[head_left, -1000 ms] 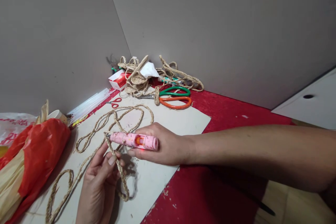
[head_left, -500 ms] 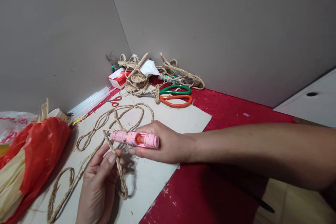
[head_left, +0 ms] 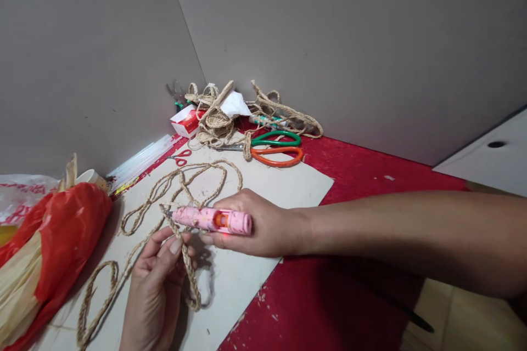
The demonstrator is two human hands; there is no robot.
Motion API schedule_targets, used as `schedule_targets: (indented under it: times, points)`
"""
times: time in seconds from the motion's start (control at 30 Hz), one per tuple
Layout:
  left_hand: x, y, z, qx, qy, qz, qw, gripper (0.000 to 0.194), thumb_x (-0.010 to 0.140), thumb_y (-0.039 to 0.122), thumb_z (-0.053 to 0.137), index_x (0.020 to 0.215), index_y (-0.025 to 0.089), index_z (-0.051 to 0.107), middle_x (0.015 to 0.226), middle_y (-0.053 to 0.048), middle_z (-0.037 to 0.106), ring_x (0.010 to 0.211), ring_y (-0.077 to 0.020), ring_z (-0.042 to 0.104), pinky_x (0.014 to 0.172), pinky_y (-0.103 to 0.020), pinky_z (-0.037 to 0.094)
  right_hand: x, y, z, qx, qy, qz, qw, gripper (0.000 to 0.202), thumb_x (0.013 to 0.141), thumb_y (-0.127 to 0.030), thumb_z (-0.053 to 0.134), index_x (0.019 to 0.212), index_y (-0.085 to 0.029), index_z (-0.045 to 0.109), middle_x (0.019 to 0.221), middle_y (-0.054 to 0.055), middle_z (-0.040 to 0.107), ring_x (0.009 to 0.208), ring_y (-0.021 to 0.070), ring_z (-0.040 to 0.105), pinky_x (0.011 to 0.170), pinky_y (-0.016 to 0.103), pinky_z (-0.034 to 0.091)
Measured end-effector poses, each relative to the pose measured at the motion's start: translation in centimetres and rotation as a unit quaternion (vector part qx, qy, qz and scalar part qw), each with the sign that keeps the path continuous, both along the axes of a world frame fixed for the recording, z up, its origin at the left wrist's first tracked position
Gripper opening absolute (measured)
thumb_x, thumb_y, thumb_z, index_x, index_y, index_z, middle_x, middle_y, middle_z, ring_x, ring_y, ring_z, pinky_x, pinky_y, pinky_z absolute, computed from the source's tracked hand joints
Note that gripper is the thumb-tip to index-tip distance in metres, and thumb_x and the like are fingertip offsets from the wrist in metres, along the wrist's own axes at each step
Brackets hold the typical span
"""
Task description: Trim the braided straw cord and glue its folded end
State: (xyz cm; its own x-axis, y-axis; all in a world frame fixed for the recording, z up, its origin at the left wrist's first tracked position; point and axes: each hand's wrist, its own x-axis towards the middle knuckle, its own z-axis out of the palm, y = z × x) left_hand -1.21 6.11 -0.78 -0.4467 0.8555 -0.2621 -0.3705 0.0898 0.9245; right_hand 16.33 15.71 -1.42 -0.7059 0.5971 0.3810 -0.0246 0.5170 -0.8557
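My right hand (head_left: 251, 225) is closed around a pink hot glue gun (head_left: 201, 218) with an orange part showing near its back end. Its nozzle points left and meets the tip of a braided straw rope (head_left: 187, 263). Between the thumb and fingers of my left hand (head_left: 158, 279), that rope is pinched just below the tip. A loop of it hangs down past my fingers. More of the braided rope lies in loose loops across the white board, left of and beyond my hands. Any glue at the nozzle is too small to make out.
Scissors with green and orange handles (head_left: 276, 149) and small red scissors (head_left: 181, 158) lie on the white board (head_left: 284, 186). Rope bundles (head_left: 216, 123), a red-and-white box (head_left: 185, 120) and clear glue sticks (head_left: 140, 162) are at the back. A red plastic bag (head_left: 74, 225) holds pale fibres at left.
Almost nothing differs. The rope tip at the nozzle has shifted slightly left, and the whole view has moved a little. Both hands keep their hold.
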Motion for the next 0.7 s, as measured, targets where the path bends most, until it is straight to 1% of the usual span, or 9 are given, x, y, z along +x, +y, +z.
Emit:
schedule_targets:
  times: [0.2, 0.37, 0.6, 0.7]
  points:
    - [-0.24, -0.05, -0.13, 0.006, -0.003, 0.002, 1.000, 0.033, 0.061, 0.015, 0.085, 0.091, 0.014, 0.071, 0.078, -0.006, 0.075, 0.058, -0.0105, 0.064, 0.056, -0.018, 0.054, -0.08, -0.10, 0.03, -0.005, -0.012, -0.009, 1.000, 0.029, 0.080, -0.034, 0.061, 0.061, -0.014, 0.050, 0.055, -0.004, 0.045, 0.051, 0.0059, 0.036, 0.048, 0.021, 0.028]
    - [-0.37, 0.05, -0.11, 0.010, 0.000, -0.002, 1.000, 0.032, 0.062, 0.015, 0.084, 0.091, 0.014, 0.071, 0.079, -0.006, 0.074, 0.059, -0.0115, 0.064, 0.056, -0.020, 0.055, -0.01, -0.16, 0.05, -0.002, -0.012, -0.014, 1.000, 0.033, 0.080, -0.035, 0.060, 0.058, -0.015, 0.046, 0.053, -0.005, 0.041, 0.050, 0.0053, 0.035, 0.047, 0.020, 0.026]
    - [-0.22, 0.09, -0.14, 0.013, -0.002, 0.006, 1.000, 0.032, 0.058, 0.015, 0.086, 0.087, 0.014, 0.072, 0.076, -0.005, 0.074, 0.057, -0.0107, 0.064, 0.054, -0.018, 0.055, -0.05, -0.20, 0.13, -0.004, -0.016, -0.012, 1.000, 0.031, 0.080, -0.034, 0.062, 0.059, -0.015, 0.048, 0.054, -0.004, 0.044, 0.050, 0.0055, 0.035, 0.047, 0.020, 0.027]
    - [-0.37, 0.13, -0.13, 0.009, -0.007, 0.011, 1.000, 0.035, 0.057, 0.014, 0.087, 0.088, 0.013, 0.073, 0.077, -0.005, 0.074, 0.058, -0.0108, 0.064, 0.054, -0.018, 0.055, -0.08, -0.23, 0.12, -0.002, -0.014, -0.012, 1.000, 0.031, 0.080, -0.035, 0.061, 0.059, -0.015, 0.048, 0.054, -0.005, 0.043, 0.050, 0.0050, 0.035, 0.047, 0.020, 0.027]
